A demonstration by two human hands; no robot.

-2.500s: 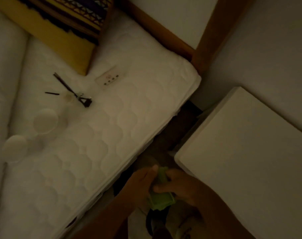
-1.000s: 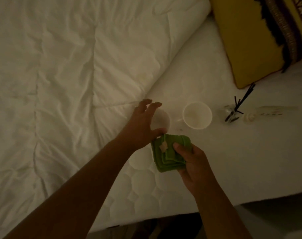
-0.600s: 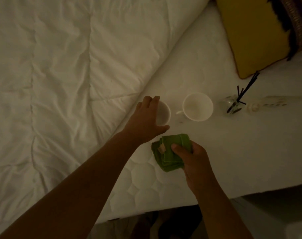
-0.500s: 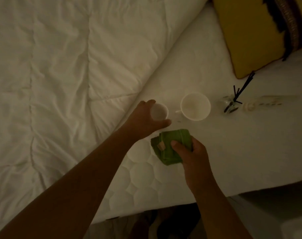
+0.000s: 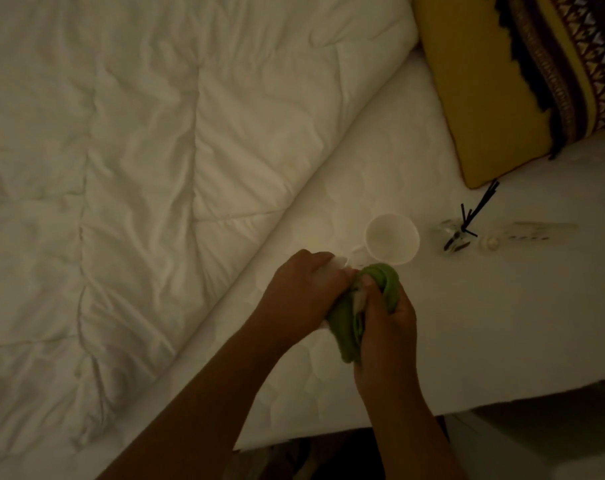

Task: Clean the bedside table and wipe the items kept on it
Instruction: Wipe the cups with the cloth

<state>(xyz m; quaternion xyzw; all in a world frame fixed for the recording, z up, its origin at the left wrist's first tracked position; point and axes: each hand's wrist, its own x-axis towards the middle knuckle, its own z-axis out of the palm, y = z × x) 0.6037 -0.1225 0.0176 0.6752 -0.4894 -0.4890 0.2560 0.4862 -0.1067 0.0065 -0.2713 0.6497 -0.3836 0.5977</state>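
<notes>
My left hand (image 5: 304, 289) is gripping a white cup (image 5: 336, 265) over the mattress (image 5: 484, 323). My right hand (image 5: 387, 327) is clutching the green cloth (image 5: 344, 329) against it, hiding most of it. A second cup (image 5: 392, 239) is sitting just beyond, with a stick jar (image 5: 456, 233) and a yellow pillow (image 5: 484, 81) lying farther right.

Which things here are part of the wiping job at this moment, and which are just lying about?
In the job: small white cup, gripped by the left hand; green cloth, gripped by the right hand; white mug and clear glass reed diffuser with black sticks, waiting on the white mattress.
Lying about: yellow patterned cushion; white quilted duvet.
</notes>
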